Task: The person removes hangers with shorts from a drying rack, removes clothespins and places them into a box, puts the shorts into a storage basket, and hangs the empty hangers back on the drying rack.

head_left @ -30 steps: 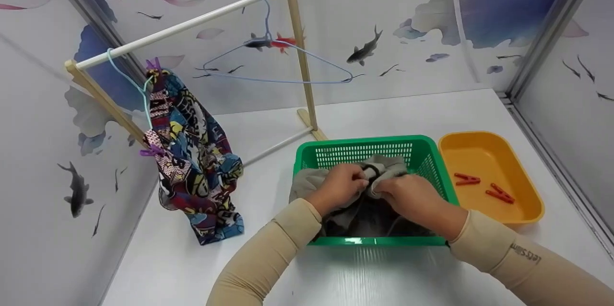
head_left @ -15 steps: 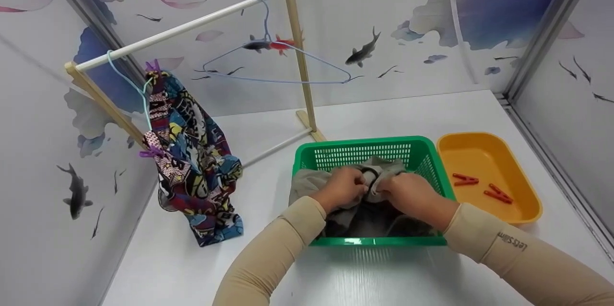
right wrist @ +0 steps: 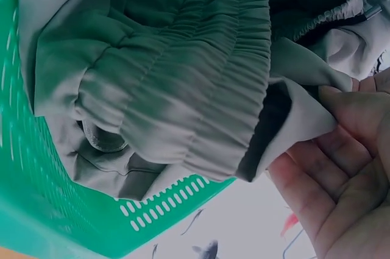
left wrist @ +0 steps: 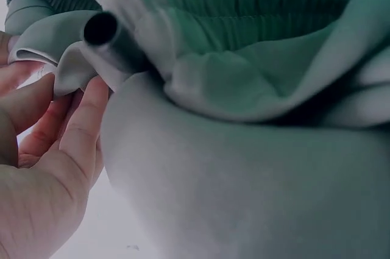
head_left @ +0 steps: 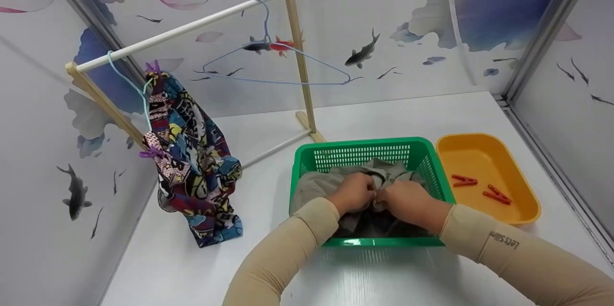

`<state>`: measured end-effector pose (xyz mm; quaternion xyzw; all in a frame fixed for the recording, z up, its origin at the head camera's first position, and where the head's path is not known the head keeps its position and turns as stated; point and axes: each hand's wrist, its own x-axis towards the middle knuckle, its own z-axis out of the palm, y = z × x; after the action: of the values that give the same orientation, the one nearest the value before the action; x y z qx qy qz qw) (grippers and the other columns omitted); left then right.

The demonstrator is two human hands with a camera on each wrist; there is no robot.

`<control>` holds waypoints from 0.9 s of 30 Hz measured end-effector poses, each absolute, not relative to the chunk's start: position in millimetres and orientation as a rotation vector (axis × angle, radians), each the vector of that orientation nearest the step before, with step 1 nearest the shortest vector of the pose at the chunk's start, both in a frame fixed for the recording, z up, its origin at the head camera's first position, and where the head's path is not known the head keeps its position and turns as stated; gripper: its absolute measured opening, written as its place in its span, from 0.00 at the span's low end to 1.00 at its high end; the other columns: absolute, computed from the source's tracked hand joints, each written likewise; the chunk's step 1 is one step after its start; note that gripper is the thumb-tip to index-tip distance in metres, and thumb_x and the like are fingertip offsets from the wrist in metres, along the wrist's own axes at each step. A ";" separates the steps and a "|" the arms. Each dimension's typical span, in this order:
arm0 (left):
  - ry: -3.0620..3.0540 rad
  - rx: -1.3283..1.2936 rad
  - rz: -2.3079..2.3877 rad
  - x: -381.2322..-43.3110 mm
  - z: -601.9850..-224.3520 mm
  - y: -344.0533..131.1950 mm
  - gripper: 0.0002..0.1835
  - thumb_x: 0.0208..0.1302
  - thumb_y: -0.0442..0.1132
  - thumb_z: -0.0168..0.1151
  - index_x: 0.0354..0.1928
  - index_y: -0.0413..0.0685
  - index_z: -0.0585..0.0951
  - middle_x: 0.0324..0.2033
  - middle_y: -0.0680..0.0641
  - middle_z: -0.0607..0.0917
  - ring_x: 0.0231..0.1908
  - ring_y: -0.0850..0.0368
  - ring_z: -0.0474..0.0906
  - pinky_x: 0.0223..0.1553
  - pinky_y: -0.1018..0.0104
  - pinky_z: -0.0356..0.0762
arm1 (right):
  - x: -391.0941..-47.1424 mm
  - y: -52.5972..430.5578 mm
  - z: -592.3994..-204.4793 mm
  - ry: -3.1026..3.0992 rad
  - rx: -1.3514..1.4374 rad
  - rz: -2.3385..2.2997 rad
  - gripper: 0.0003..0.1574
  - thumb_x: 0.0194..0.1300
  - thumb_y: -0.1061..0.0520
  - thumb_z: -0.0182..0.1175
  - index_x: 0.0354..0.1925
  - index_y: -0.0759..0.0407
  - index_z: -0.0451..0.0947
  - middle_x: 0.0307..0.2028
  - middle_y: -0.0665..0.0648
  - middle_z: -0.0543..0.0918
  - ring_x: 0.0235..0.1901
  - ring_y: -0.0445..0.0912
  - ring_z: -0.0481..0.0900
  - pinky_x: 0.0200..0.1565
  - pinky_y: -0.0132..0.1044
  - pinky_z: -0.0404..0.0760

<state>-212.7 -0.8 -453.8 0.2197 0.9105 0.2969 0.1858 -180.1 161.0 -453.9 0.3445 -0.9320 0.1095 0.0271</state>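
A pair of grey pants lies bunched in the green basket. Its gathered elastic waistband shows in the right wrist view. My left hand pinches a fold of the pants between thumb and fingers, as the left wrist view shows. Close beside that fold sticks out a dark, tube-like end. My right hand pinches the cloth by the waistband, its thumb on top and fingers underneath. Both hands meet above the middle of the basket, almost touching.
A wooden rack with a white bar stands behind left. A blue hanger hangs bare there. Patterned clothing hangs from a mint hanger with purple clips. The yellow tray at right holds two red clothespins.
My hands have come closer together and slightly lower, still holding the grey cloth. More of the pants shows at the left and back of the basket; the head view has shifted a little.
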 end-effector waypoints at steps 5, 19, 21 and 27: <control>2.559 0.638 0.858 -215.3 -453.8 4.0 0.12 0.70 0.31 0.52 0.27 0.44 0.79 0.18 0.52 0.72 0.20 0.60 0.67 0.24 0.71 0.64 | -180.8 160.6 -451.1 -2.925 1.076 0.312 0.07 0.63 0.61 0.61 0.27 0.54 0.82 0.15 0.49 0.75 0.18 0.42 0.72 0.25 0.40 0.80; 2.492 0.635 0.834 -220.6 -456.0 13.1 0.23 0.66 0.28 0.51 0.14 0.52 0.58 0.14 0.54 0.52 0.18 0.60 0.45 0.22 0.67 0.49 | -184.0 158.3 -454.8 -3.046 1.080 0.321 0.11 0.65 0.56 0.61 0.25 0.54 0.78 0.18 0.50 0.77 0.20 0.42 0.73 0.27 0.41 0.78; 2.489 0.644 0.780 -221.3 -455.0 13.6 0.24 0.68 0.30 0.50 0.14 0.52 0.57 0.14 0.54 0.52 0.18 0.60 0.44 0.22 0.67 0.48 | -183.9 159.2 -455.1 -3.047 1.102 0.340 0.11 0.65 0.55 0.61 0.26 0.54 0.80 0.18 0.50 0.76 0.20 0.42 0.72 0.26 0.40 0.78; 2.475 0.623 0.720 -223.3 -447.5 14.7 0.25 0.70 0.35 0.52 0.13 0.51 0.61 0.12 0.54 0.55 0.17 0.60 0.49 0.22 0.67 0.53 | -182.6 163.1 -450.9 -2.993 1.113 0.386 0.07 0.64 0.53 0.63 0.30 0.54 0.83 0.17 0.50 0.78 0.19 0.41 0.74 0.25 0.42 0.80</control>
<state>-223.3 14.7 -447.5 0.2279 0.9054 0.2636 0.2425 -182.6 163.1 -450.9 0.3460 -0.9298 0.1198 -0.0373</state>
